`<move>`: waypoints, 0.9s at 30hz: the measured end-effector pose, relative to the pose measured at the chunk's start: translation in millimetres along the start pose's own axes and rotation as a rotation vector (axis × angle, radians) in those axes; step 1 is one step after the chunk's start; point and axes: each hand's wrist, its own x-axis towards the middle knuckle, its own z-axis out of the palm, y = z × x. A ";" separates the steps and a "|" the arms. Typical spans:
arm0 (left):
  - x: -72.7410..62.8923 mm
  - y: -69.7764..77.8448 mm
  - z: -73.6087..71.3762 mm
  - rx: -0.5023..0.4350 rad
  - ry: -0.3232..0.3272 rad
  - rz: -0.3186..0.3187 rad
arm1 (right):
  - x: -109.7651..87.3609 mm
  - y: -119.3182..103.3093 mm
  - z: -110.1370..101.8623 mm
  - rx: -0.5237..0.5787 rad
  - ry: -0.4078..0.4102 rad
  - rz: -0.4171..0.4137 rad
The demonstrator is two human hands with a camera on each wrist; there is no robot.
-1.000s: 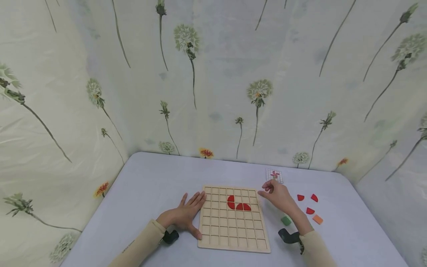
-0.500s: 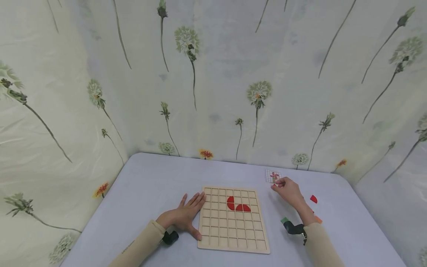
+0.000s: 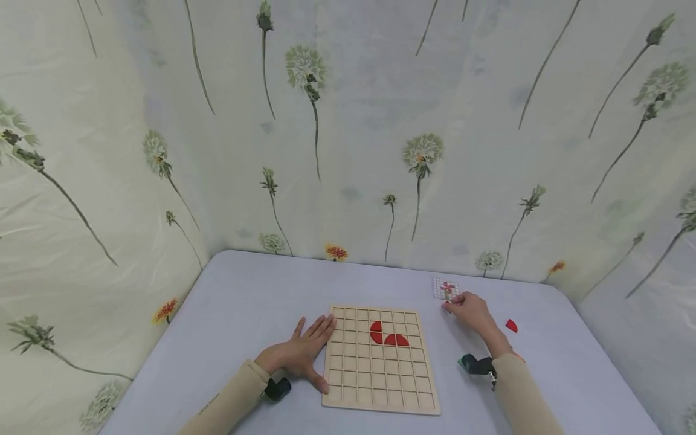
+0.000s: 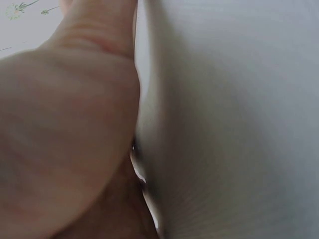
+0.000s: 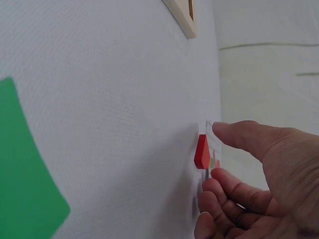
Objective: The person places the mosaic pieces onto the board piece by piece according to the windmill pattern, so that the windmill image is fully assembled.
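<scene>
My left hand (image 3: 301, 355) lies flat, fingers spread, along the left edge of a wooden grid board (image 3: 388, 408). In the left wrist view, the hand (image 4: 75, 109) fills the left side. Two pairs of red quarter-round pieces sit in the board's upper cells. My right hand (image 3: 472, 313) is beyond the board's right side. In the right wrist view, a red piece (image 5: 202, 153) is at the table surface near the separated thumb and index tips of the hand (image 5: 264, 184). A small gap shows between them. A printed pattern card (image 3: 439, 287) lies just behind.
A red quarter-round piece (image 3: 512, 325) lies right of the right forearm. A green piece (image 5: 27, 174) lies close to the right wrist camera. The forearm mostly hides an orange piece (image 3: 519, 357). A flower-printed curtain (image 3: 353, 151) stands behind the table (image 3: 261, 296).
My right hand has shifted right from the board's upper right corner to just below the card, its arm covering some loose pieces. My left hand has stayed put.
</scene>
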 end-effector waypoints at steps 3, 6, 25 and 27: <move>0.3 -0.7 0.3 -0.001 -0.001 0.001 | 3.3 0.0 2.3 -0.015 -0.007 0.014; 0.8 -1.0 0.1 0.003 0.000 0.004 | 6.8 0.6 4.7 -0.016 0.006 0.005; 0.1 0.1 -0.8 0.001 -0.002 -0.001 | 2.8 4.5 5.1 -0.043 -0.070 -0.175; -0.1 0.1 -0.8 -0.004 -0.004 -0.003 | 1.0 4.7 4.2 -0.047 -0.110 -0.209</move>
